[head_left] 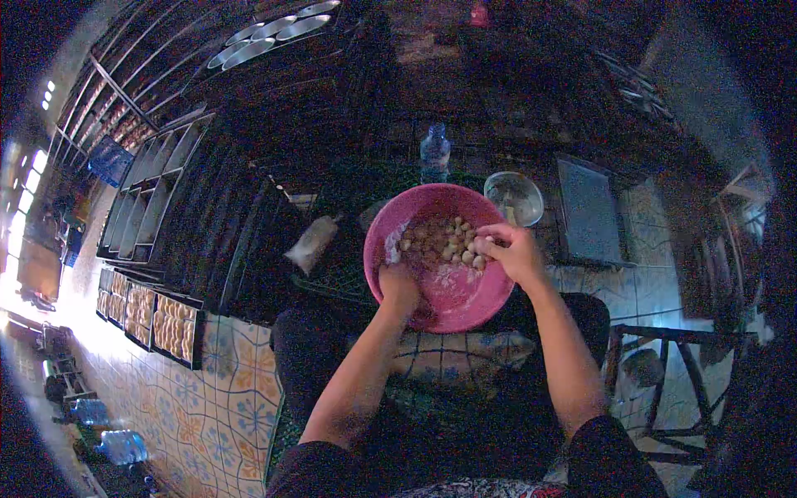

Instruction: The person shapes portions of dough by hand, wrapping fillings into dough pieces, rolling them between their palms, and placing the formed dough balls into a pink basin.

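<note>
Two vessels beyond pink bowl [452,309] — bottle [435,154], round container [525,199]; right hand [516,251] pinching small ball [490,240], left hand [399,287] — grip unclear.

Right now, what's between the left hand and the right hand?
Head view: small pale balls and white powder, inside the pink basin, lie between the left hand and the right hand.

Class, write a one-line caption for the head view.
Left hand and right hand reaching into a pink basin of small pale balls and white powder, a clear bottle beyond.
</note>
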Demonstrator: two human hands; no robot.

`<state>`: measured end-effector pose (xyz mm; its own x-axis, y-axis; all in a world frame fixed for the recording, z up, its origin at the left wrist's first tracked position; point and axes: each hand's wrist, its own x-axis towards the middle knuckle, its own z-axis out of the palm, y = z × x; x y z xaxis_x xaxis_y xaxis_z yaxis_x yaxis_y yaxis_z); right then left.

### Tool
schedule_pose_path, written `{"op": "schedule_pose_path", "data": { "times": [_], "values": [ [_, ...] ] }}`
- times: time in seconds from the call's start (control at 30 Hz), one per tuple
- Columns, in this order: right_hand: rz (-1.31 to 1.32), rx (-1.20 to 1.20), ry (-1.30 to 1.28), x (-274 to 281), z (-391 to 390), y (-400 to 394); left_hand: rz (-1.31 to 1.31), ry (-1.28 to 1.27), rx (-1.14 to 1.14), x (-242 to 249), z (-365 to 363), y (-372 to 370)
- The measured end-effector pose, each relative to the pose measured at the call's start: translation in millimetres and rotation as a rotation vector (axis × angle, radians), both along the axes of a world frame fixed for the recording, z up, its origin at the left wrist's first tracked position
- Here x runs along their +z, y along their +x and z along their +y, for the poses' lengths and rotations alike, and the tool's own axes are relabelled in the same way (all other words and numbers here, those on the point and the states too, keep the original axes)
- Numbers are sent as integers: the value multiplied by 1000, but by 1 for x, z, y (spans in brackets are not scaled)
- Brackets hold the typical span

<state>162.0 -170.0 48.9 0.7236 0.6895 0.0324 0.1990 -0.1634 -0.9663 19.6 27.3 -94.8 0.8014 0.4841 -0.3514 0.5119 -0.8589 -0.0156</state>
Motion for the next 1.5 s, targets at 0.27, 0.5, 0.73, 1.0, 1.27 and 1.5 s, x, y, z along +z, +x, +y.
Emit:
{"op": "schedule_pose_path", "data": {
  "times": [0.27,0.5,0.73,1.0,1.27,1.5],
  "values": [
    [-29,66,-388,-12,9,0,-332,100,-49,40,-7,-23],
    [-445,73,-293,-41,0,-1,-260,-341,-199,73,17,-20],
    [-475,-94,-274,-43,23,-3,-491,-560,-130,101,7,-21],
    [-463,-45,-249,-25,11,-8,-635,-644,67,128,-2,-15],
    [-470,307,14,13,18,-33,-800,-755,-49,129,0,-8],
    [-706,258,3,4,17,-34,-652,-1109,204,138,-3,-10]
  ]
}}
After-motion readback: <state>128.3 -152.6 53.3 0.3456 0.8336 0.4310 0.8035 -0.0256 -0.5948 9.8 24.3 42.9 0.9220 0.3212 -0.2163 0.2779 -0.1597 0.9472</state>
